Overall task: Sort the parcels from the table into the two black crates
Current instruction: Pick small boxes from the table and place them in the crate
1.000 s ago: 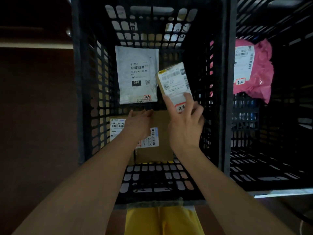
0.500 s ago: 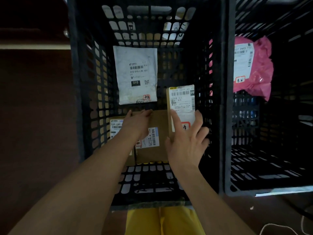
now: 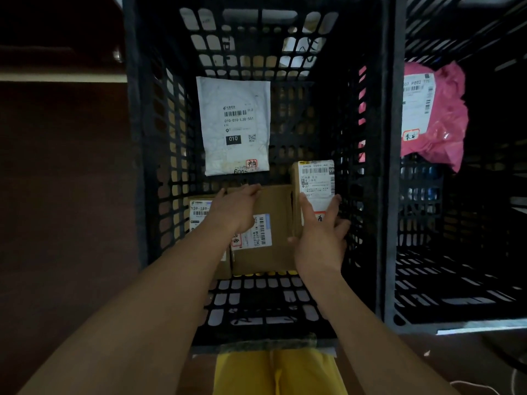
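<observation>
Both my arms reach down into the left black crate (image 3: 137,166). My left hand (image 3: 236,209) curls its fingers over the far edge of a brown cardboard box (image 3: 276,212) lying on the crate floor. My right hand (image 3: 319,238) holds a small labelled box (image 3: 315,181) between thumb and fingers, set at the right edge of the cardboard box. A white mailer (image 3: 235,124) lies flat further back. Another labelled parcel (image 3: 198,209) shows partly under my left arm. The right black crate (image 3: 399,252) holds a pink bag parcel (image 3: 445,121).
The two crates stand side by side and touch. Dark floor lies to the left of the left crate. A yellow garment (image 3: 276,372) shows at the bottom edge, near the crate's front rim. A thin white cord (image 3: 467,383) lies at the bottom right.
My right hand has lowered the small labelled box from mid-crate down beside the cardboard box and turned it upright. My left hand has stayed on the cardboard box.
</observation>
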Tool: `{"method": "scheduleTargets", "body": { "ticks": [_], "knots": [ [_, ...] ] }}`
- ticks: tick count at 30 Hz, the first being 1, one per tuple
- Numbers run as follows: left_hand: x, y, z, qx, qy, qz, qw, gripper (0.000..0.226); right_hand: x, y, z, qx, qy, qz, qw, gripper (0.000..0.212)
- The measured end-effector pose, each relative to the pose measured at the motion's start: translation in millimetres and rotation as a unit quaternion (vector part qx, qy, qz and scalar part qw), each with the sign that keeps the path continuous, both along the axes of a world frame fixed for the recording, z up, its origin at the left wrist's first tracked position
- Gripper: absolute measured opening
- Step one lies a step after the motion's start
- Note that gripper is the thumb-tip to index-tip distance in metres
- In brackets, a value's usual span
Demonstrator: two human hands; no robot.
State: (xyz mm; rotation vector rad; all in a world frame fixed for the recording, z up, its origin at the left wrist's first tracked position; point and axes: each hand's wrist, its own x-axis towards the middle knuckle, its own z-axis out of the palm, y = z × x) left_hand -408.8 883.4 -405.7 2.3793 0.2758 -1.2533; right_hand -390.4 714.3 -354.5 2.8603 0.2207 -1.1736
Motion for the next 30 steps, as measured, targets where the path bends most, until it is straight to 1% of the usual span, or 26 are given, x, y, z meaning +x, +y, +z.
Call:
{"method": "scheduleTargets", "body": {
  "ticks": [3, 6, 7, 8, 10, 11, 13, 15, 16, 17, 19, 20, 21, 25, 28, 30],
  "knots": [
    [-1, 0, -2, -0.002, -0.003, -0.001, 1.0, 0.085, 6, 5, 8, -0.058, -0.002, 0.09, 0.994, 0.085],
    [-1, 0, -3, -0.003, 0.0, -0.002, 1.0, 0.085, 21, 16, 16, -0.047, -0.077, 0.196, 0.976, 0.064],
    [-1, 0, -3, -0.004, -0.002, -0.002, 1.0, 0.085, 30, 18, 15, -0.041, -0.092, 0.215, 0.972, 0.067],
    [-2, 0, -3, -0.005, -0.003, -0.003, 1.0, 0.085, 39, 18, 11, -0.04, -0.091, 0.218, 0.971, 0.081],
    [-4, -1, -4, -0.001, -0.008, -0.007, 1.0, 0.085, 61, 19, 1, -0.041, -0.05, 0.194, 0.979, 0.111],
    [-4, -2, -4, 0.002, -0.011, -0.008, 1.0, 0.086, 70, 21, -4, -0.041, -0.024, 0.19, 0.981, 0.119],
    [-5, -3, -5, 0.005, -0.014, -0.006, 1.0, 0.086, 79, 26, -13, -0.051, 0.016, 0.214, 0.975, 0.127],
    [-5, -6, -5, 0.012, -0.02, -0.004, 1.0, 0.087, 83, 33, -17, -0.055, 0.038, 0.243, 0.968, 0.129],
    [-6, -7, -5, 0.016, -0.021, -0.004, 1.0, 0.087, 85, 35, -17, -0.052, 0.039, 0.252, 0.966, 0.124],
    [-6, -7, -4, 0.019, -0.02, -0.004, 1.0, 0.088, 89, 36, -15, -0.043, 0.033, 0.265, 0.963, 0.11],
    [-8, -8, -3, 0.021, -0.018, -0.011, 1.0, 0.088, 99, 34, -10, -0.022, 0.006, 0.311, 0.95, 0.073],
    [-9, -9, -3, 0.02, -0.017, -0.017, 1.0, 0.089, 103, 33, -8, -0.017, -0.004, 0.33, 0.944, 0.063],
    [-10, -9, -4, 0.02, -0.016, -0.02, 0.999, 0.089, 106, 31, -8, -0.017, -0.008, 0.339, 0.94, 0.059],
    [-10, -12, -7, 0.033, -0.013, -0.02, 0.999, 0.092, 116, 35, -12, -0.024, -0.006, 0.349, 0.937, 0.058],
    [-9, -12, -6, 0.032, -0.008, -0.014, 0.999, 0.093, 120, 39, -9, -0.035, -0.002, 0.37, 0.928, 0.046],
    [-7, -12, -6, 0.029, -0.003, -0.01, 1.0, 0.092, 121, 36, -10, -0.034, 0.0, 0.372, 0.928, 0.044]
  ]
}}
